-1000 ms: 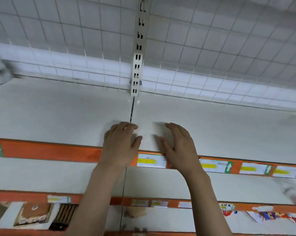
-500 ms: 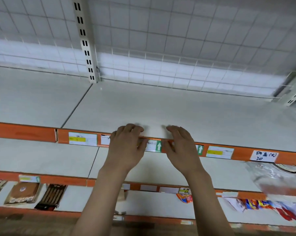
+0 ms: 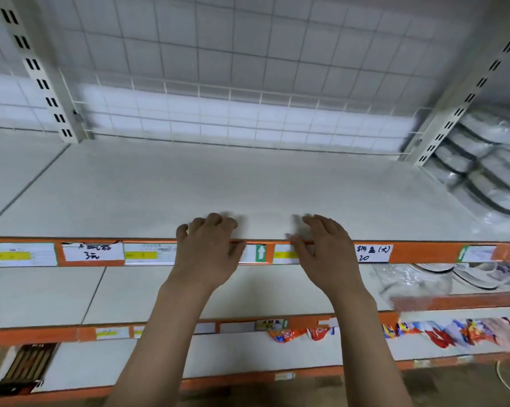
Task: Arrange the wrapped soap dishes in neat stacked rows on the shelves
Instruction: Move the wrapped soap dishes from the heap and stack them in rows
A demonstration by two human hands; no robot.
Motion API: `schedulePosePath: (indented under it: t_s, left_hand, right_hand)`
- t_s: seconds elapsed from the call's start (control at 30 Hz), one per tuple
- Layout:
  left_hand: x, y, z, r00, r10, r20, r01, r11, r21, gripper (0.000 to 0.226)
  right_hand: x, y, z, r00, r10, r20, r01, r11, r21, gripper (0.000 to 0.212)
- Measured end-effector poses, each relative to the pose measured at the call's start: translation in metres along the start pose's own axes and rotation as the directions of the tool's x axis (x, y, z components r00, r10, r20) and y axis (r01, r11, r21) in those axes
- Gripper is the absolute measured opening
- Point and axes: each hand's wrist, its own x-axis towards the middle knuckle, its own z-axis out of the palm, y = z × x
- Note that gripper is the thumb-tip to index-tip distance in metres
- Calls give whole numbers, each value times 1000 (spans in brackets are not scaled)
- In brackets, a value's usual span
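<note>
My left hand (image 3: 208,254) and my right hand (image 3: 325,254) hover side by side at the orange front edge of a white shelf (image 3: 189,186), fingers loosely curled, holding nothing. The gap between them shows only bare shelf. Stacked wrapped soap dishes (image 3: 488,163), pale with dark rims in clear plastic, lean in rows at the far right of the same shelf, beyond a slotted upright (image 3: 459,107). More wrapped dishes (image 3: 459,277) lie on the shelf below, at the right.
A wire grid back panel (image 3: 248,83) closes the shelf behind. Another slotted upright (image 3: 39,74) stands at the left. Price labels (image 3: 89,251) line the orange rail. Colourful packets (image 3: 453,333) hang on a lower shelf at the right; dark boxes (image 3: 25,368) sit bottom left.
The view has swung right along the shelf: the left upright slid leftward and the stacked wrapped dishes came into sight at the right. Both hands stay empty, drawn back to the shelf edge.
</note>
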Motion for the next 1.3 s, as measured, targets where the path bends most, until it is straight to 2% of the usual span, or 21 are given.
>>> schedulePosePath:
  t_s: [0.13, 0.23, 0.4, 0.57, 0.77, 0.9, 1.1, 1.3]
  left_hand:
    - [12, 49, 14, 1000, -15, 8, 15, 1000, -14, 43]
    - [19, 109, 32, 998, -68, 8, 68, 997, -30, 43]
    - [28, 213, 58, 996, -73, 48, 76, 994, -81, 45]
    - [36, 272, 69, 997, -48, 68, 53, 996, -73, 46]
    - [58, 308, 63, 1000, 6, 26, -6, 1000, -9, 47]
    - [85, 333, 54, 994, 101, -33, -101, 995, -15, 48]
    - [129, 378, 44, 958, 262, -118, -263, 965, 2, 49]
    - [172, 436, 46, 923, 354, -149, -354, 935, 30, 56]
  right_hand:
    - [16, 48, -23, 1000, -9, 8, 10, 1000, -14, 48]
    - [22, 101, -49, 996, -20, 90, 23, 999, -37, 53]
    - [26, 191, -94, 992, -42, 121, 49, 997, -51, 61]
    - [35, 242, -127, 988, -59, 142, 66, 997, -43, 45]
    - [59, 271, -162, 996, -79, 46, 81, 996, -48, 45]
    - [73, 280, -185, 995, -87, -47, 85, 996, -28, 44]
    - [101, 306, -219, 981, -111, -162, 97, 991, -92, 48]
    - [134, 357, -253, 976, -97, -195, 68, 986, -151, 44]
